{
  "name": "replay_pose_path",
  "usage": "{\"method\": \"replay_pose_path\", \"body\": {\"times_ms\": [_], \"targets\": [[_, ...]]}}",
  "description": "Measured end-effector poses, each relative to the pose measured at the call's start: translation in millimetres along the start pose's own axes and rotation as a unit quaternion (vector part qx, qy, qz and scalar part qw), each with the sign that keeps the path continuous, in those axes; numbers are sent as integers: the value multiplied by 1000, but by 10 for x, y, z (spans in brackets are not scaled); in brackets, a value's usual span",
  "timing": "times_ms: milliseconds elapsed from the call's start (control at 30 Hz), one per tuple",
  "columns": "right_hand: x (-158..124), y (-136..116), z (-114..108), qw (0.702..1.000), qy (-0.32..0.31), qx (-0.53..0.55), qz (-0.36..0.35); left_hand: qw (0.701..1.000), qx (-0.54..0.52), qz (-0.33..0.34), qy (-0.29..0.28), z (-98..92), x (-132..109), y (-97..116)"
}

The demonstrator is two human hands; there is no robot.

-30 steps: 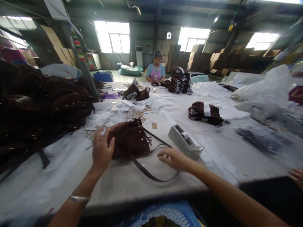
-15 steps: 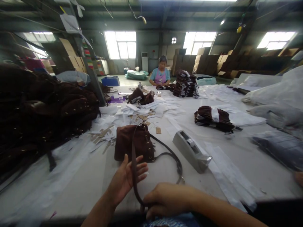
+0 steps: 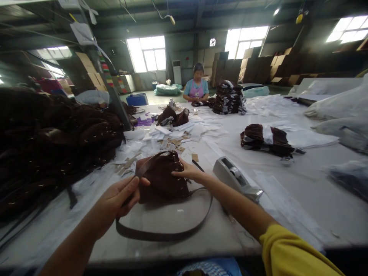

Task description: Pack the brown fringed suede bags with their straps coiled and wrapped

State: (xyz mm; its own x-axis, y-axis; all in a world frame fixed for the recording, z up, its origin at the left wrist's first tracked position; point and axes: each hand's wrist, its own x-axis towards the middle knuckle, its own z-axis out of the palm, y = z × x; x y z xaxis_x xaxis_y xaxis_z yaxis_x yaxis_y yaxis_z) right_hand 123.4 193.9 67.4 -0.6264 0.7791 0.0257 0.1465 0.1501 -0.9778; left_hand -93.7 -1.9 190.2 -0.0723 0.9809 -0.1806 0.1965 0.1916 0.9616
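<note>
A dark brown handbag [image 3: 161, 184] with metal eyelets along one edge lies on the white table. My left hand [image 3: 123, 197] is closed around its long strap [image 3: 163, 237], at the bag's left side. The rest of the strap loops over the table in front of the bag. At the eyelet edge my right hand [image 3: 190, 171] grips the bag, thumb on the upper face; its other fingers are mostly hidden. A grey tape dispenser [image 3: 237, 180] stands just right of my right forearm.
Dark brown bags are heaped at the left [image 3: 94, 134]. Paper scraps [image 3: 172, 143] lie behind the handbag. A banded brown bundle [image 3: 266, 138] sits to the right. Across the table a person [image 3: 197, 86] works beside a stack of brown bags [image 3: 228, 97].
My left hand has moved left and closed on the strap. The right hand has let go of the strap and reached forward to the bag's eyelet edge. The strap loop now lies on the table.
</note>
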Motion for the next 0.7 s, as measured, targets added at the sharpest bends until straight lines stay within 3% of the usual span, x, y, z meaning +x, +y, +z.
{"method": "replay_pose_path", "body": {"times_ms": [67,133,200,233,267,300,400,533,700], "targets": [[-75,5,117,998,50,-35,-16,994,112,5,14,-205,-38,-26],[-174,-67,222,986,125,-93,-61,949,290,63,109,-355,-64,-21],[-283,-224,327,963,153,-158,-155,841,449,185,239,-369,-54,38],[-344,-322,383,945,154,-199,-209,780,502,259,270,-320,-30,80],[-409,-421,439,924,147,-240,-259,729,542,328,260,-241,6,121],[-479,-509,493,904,136,-277,-296,691,570,392,211,-146,48,151],[-704,-618,611,859,105,-351,-358,617,622,480,49,107,161,123],[-950,-337,616,847,37,-364,-385,604,672,429,0,142,131,-149],[-1014,130,551,854,-143,-431,-253,632,669,391,-37,14,-26,-410]]}}
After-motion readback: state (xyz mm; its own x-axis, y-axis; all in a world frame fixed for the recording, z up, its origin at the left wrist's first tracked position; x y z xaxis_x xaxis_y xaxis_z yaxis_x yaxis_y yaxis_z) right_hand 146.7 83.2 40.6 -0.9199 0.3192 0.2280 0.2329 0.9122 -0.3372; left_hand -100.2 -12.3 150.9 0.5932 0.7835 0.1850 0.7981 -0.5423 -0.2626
